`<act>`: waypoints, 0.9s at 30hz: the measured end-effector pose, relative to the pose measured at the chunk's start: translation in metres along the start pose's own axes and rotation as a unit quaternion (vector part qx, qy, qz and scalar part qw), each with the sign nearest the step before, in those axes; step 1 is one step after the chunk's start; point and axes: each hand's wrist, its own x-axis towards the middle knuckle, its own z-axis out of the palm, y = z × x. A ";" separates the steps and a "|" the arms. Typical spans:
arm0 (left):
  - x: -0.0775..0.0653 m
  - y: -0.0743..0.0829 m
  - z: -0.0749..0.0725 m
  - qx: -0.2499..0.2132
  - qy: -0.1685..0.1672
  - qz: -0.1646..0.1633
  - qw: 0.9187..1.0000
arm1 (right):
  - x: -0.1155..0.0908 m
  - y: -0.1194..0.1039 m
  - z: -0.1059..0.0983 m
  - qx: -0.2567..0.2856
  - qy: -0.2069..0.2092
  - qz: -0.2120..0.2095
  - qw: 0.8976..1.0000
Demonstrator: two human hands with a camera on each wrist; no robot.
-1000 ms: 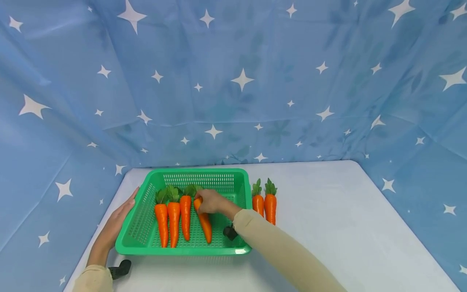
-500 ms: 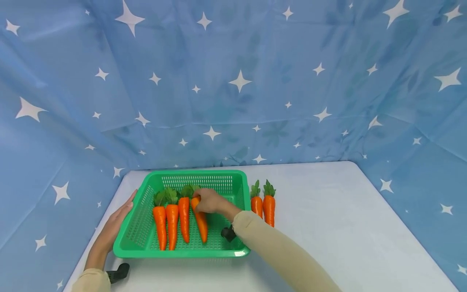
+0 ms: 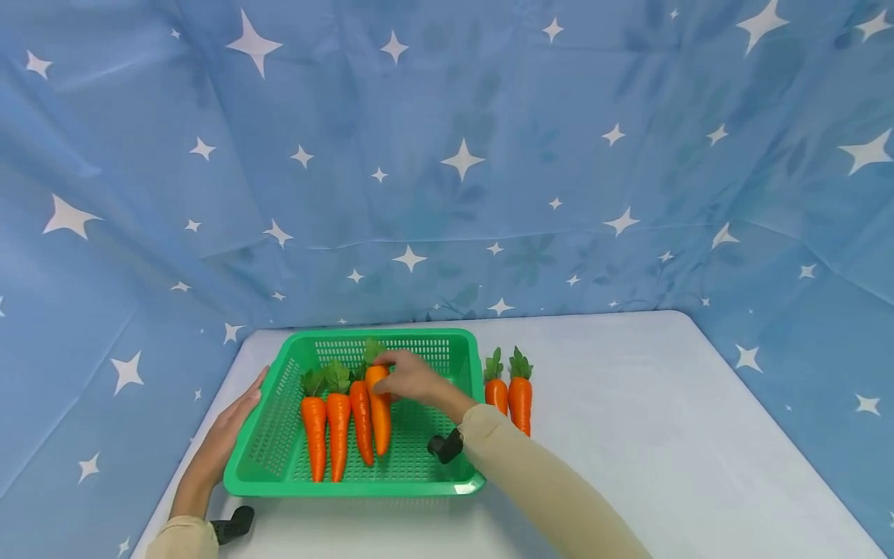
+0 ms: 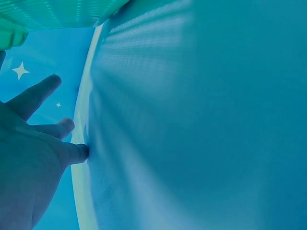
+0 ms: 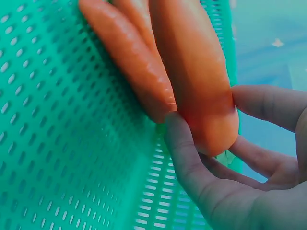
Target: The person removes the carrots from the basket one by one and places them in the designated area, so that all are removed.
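My right hand (image 3: 412, 378) pinches an orange carrot (image 3: 379, 404) near its leafy top, inside a green perforated plastic basket (image 3: 349, 489). In the right wrist view, thumb and fingers lie on either side of that carrot (image 5: 199, 72), and another carrot (image 5: 129, 62) lies right beside it. To its left in the basket, the head view shows a slightly tilted carrot (image 3: 362, 423) and two more, a middle carrot (image 3: 338, 435) and a leftmost carrot (image 3: 315, 436). My left hand (image 3: 225, 431) rests along the basket's left outer wall, fingers extended; the left wrist view shows them spread (image 4: 33, 158).
Right of the basket, two carrots with green tops, a nearer carrot (image 3: 497, 394) and a farther-right carrot (image 3: 520, 404), lie on the white table (image 3: 628, 435), partly behind my right sleeve (image 3: 538, 485). A blue star-patterned cloth (image 3: 447, 194) hangs behind.
The carrot in my right hand has shifted left and up, from leaning apart to more upright against its neighbour, which now tilts. My left hand stays at the basket's side.
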 end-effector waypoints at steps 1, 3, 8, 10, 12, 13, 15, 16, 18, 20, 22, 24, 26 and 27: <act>0.000 0.000 0.000 0.001 0.000 -0.001 1.000 | -0.002 0.000 -0.003 0.015 -0.001 0.001 1.000; 0.001 0.001 0.001 0.004 0.001 -0.004 1.000 | -0.005 -0.001 -0.008 0.030 -0.001 0.001 1.000; 0.002 0.002 0.001 0.010 0.004 -0.012 1.000 | -0.012 0.001 -0.023 0.049 0.005 -0.001 0.999; 0.002 0.003 0.001 0.011 0.004 -0.016 1.000 | -0.014 0.001 -0.030 0.060 0.009 -0.001 0.998; 0.003 0.003 0.002 0.012 0.004 -0.018 1.000 | -0.016 0.001 -0.037 0.068 0.013 -0.001 0.998; 0.003 0.003 0.002 0.013 0.004 -0.019 1.000 | -0.017 0.000 -0.040 0.071 0.013 -0.002 0.997; 0.003 0.002 0.002 0.014 0.005 -0.020 1.000 | -0.020 -0.004 -0.045 0.071 0.016 -0.006 0.997; 0.003 0.002 0.002 0.014 0.005 -0.021 1.000 | -0.022 -0.006 -0.047 0.071 0.016 -0.007 0.997; 0.003 0.001 0.002 0.014 0.006 -0.021 1.000 | -0.025 -0.010 -0.051 0.072 0.016 -0.009 0.997; 0.003 0.001 0.002 0.013 0.006 -0.021 1.000 | -0.029 -0.013 -0.055 0.070 0.020 -0.012 0.997; 0.003 0.001 0.001 0.013 0.006 -0.020 1.000 | -0.033 -0.016 -0.061 0.067 0.025 -0.015 0.997; 0.003 0.001 0.000 0.013 0.006 -0.021 1.000 | -0.036 -0.018 -0.067 0.067 0.032 -0.017 0.997; 0.003 0.000 -0.001 0.009 0.003 -0.020 1.000 | -0.040 -0.018 -0.074 0.065 0.036 -0.019 0.997; 0.002 0.000 -0.001 0.007 0.001 -0.020 1.000 | -0.042 -0.018 -0.078 0.065 0.038 -0.021 0.997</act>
